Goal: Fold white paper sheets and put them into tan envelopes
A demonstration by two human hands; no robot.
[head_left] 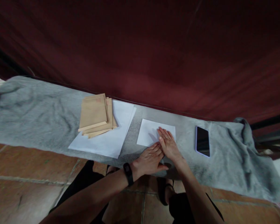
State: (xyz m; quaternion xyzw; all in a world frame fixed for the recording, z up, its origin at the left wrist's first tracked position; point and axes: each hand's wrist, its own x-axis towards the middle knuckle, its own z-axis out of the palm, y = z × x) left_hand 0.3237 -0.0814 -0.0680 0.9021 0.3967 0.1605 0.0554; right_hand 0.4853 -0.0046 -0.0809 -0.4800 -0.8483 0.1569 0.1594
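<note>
A dark red backing (144,56) lies beyond the small white paper (147,132), which rests on a grey cloth (46,112). Left of that paper lie large white sheets (121,133), with a pile of brown envelopes (93,110) on top. The right hand (168,144) is flat on the small paper's right part, fingers together; the left hand (150,160) is spread low at its near edge, thumb apart, fingertips meeting the right hand. Neither appears to grip anything. The step looks like pressing or smoothing the paper (whether it is folded, I cannot tell). The next move seems to call for even, flat pressure without letting the paper slide. A phone (203,141) lies right of the paper, apart from it.
</note>
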